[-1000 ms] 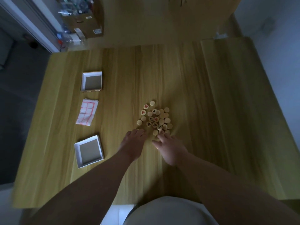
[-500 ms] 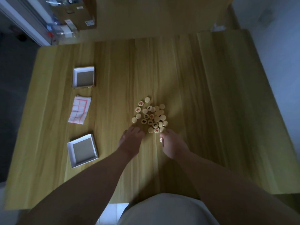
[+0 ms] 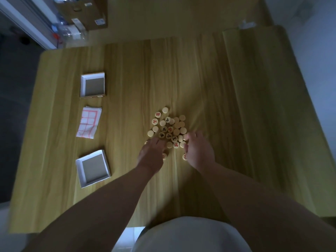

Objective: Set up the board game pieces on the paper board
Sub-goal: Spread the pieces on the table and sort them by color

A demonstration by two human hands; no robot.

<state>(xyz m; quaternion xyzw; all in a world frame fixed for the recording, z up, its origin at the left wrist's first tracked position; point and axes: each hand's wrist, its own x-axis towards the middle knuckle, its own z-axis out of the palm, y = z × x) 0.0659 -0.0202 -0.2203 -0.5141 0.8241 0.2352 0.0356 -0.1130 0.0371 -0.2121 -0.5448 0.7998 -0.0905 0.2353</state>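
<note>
A heap of round wooden game pieces [image 3: 170, 127] with red or black characters lies in the middle of the wooden table [image 3: 200, 79]. My left hand [image 3: 151, 154] rests palm down at the heap's near left edge, fingers over a few pieces, and a red-marked piece [image 3: 164, 156] peeks out beside it. My right hand [image 3: 198, 150] is at the near right edge, fingers spread and touching pieces, with one piece [image 3: 184, 156] showing at its left side. The folded paper board [image 3: 89, 124], white with red grid lines, lies far to the left.
Two open white box halves sit on the left side of the table: one [image 3: 93, 85] behind the paper board and one [image 3: 92, 168] in front of it. A cardboard box and bottles [image 3: 80, 17] stand on the floor beyond the table's far left corner.
Both hands have shifted forward into the near edge of the heap; the right hand has moved right and spread its fingers. A few pieces now lie closer to me beside the hands.
</note>
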